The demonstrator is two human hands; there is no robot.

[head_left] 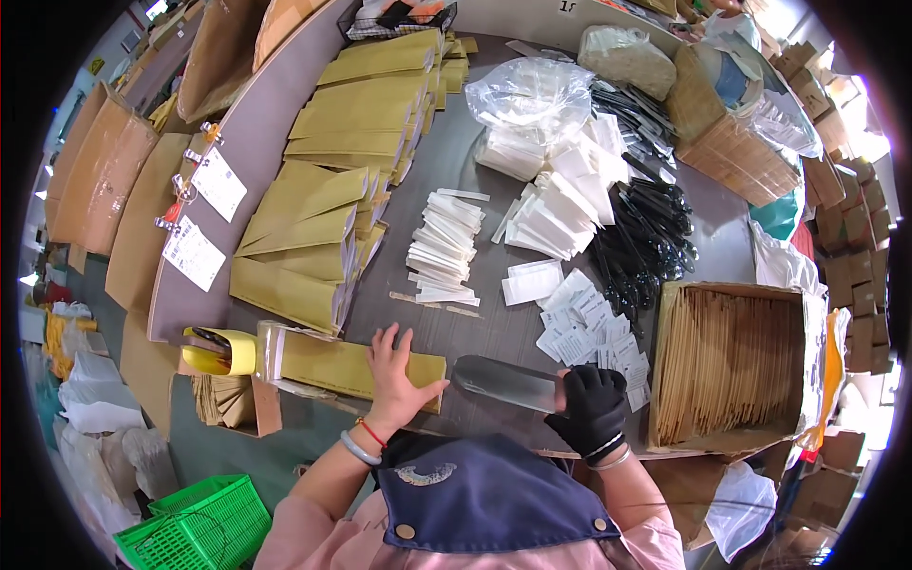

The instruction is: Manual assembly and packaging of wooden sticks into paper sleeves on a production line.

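My bare left hand [392, 380] lies with fingers spread on the right end of a long yellow-brown envelope [328, 366] at the table's front edge. Red and pale bracelets circle that wrist. My right hand [591, 408], in a black glove, is closed on one end of a long, flat, glossy grey piece [503, 382] with a rounded far end. It looks like clear plastic; I cannot tell whether anything is inside. Its tip points left, toward the envelope, with a small gap between. Printed paper slips [594, 328] lie just beyond my right hand.
Stacked yellow-brown envelopes [356, 123] fill the table's left. White flat packets [446, 242] and black long-handled items [646, 223] lie in piles. A carton [727, 288] of upright brown envelopes stands at right. A yellow holder [209, 351] sits at the left corner; a green crate [195, 522] is below.
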